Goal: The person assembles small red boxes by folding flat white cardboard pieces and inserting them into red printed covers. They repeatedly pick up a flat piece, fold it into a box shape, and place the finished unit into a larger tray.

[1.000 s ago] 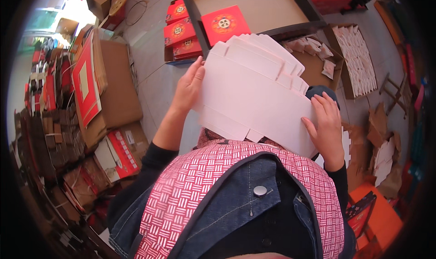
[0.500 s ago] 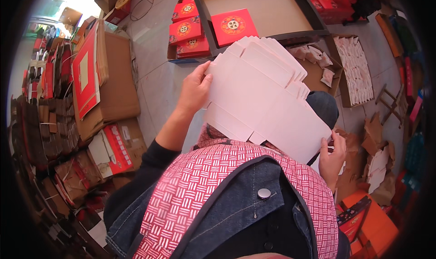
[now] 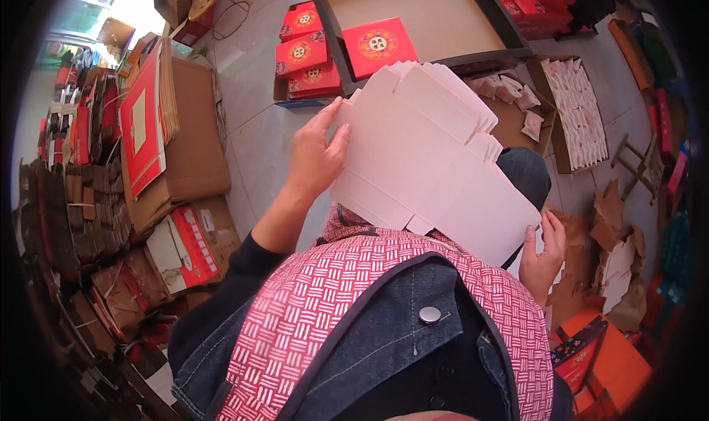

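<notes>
A fanned stack of flat white cardboard box blanks (image 3: 421, 140) lies tilted over my lap, with creases, flaps and uneven stepped edges at its top and right. My left hand (image 3: 317, 151) holds its left edge, fingers fairly straight along the side and thumb raised at the margin. At the lower right corner my right hand (image 3: 543, 255) holds the other end, thumb at the near side and fingers around the edge. Between them the two hands bracket the stack. Parts of the fingers are hidden behind the sheets.
Ahead stands a large shallow dark-rimmed tray (image 3: 443, 15) with a red printed box (image 3: 379, 46) in it. More red boxes (image 3: 304, 50) sit beside it. At right are a carton of small white packets (image 3: 572, 111) and torn brown paper (image 3: 609, 221). Large cartons (image 3: 193, 125) stand left.
My left hand's fingers have straightened and loosened along the edge. My right hand's fingers have shifted slightly outward at the corner. The stack stays in nearly the same place.
</notes>
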`<state>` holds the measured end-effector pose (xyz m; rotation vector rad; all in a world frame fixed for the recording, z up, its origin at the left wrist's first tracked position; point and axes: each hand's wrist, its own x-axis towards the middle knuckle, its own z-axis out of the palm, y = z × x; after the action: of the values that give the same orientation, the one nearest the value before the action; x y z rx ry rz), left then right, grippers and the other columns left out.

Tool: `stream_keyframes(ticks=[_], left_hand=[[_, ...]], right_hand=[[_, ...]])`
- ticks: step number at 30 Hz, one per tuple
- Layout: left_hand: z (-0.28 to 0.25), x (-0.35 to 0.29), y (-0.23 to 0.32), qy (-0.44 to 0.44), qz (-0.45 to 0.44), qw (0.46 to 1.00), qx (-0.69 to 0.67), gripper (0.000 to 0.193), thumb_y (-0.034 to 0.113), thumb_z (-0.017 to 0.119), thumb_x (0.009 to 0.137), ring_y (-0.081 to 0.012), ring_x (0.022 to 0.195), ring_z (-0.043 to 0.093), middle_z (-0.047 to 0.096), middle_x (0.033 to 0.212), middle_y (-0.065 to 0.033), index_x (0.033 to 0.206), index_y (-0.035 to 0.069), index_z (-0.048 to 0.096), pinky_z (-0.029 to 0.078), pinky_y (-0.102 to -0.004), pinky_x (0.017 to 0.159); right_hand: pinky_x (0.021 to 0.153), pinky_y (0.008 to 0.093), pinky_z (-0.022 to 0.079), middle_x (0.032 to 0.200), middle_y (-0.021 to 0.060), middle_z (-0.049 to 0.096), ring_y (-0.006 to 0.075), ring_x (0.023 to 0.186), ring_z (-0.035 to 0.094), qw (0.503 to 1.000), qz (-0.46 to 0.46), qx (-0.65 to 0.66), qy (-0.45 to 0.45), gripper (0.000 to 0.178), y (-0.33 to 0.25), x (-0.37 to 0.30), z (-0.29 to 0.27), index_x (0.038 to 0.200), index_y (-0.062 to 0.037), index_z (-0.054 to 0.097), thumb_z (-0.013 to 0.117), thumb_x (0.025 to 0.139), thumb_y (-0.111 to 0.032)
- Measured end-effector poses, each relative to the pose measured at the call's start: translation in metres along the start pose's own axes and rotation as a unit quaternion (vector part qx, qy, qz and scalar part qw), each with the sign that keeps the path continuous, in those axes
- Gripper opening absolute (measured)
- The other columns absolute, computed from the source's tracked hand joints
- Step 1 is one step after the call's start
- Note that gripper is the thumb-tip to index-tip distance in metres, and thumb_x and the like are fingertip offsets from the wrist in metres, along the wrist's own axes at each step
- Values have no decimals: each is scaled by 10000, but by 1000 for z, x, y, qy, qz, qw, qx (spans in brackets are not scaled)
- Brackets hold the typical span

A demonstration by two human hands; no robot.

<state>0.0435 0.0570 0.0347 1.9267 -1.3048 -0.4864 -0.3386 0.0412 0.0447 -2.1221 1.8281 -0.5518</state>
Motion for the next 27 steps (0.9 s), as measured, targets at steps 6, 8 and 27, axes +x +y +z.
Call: stream_keyframes(ticks=[6, 8, 27], left_hand=[[4, 2, -10, -7, -29, 998, -63, 421, 148, 627, 848, -250, 836, 659, 672, 1049, -179, 1246, 21, 569, 511, -325, 733], [7, 6, -21, 8, -1, 1000, -16, 420, 149, 630, 849, -249, 811, 659, 684, 1002, -168, 1242, 16, 567, 512, -323, 734], [-24, 12, 5, -134, -140, 910, -366, 243, 70, 680, 827, -114, 775, 608, 649, 886, -37, 1053, 5, 618, 499, -263, 704]], right_hand=[[941, 372, 438, 1214, 199, 562, 338, 1090, 560, 1000, 14, 14, -14, 335, -3, 0, -1, 1147, 83, 574, 599, 874, -111], [934, 368, 442, 1214, 198, 561, 333, 1088, 562, 998, 36, 42, -20, 343, -2, -2, 0, 1153, 83, 569, 601, 875, -115], [952, 371, 436, 1233, 208, 548, 343, 1116, 551, 996, 50, 66, -18, 372, -3, -5, 3, 1182, 82, 552, 609, 866, -104]])
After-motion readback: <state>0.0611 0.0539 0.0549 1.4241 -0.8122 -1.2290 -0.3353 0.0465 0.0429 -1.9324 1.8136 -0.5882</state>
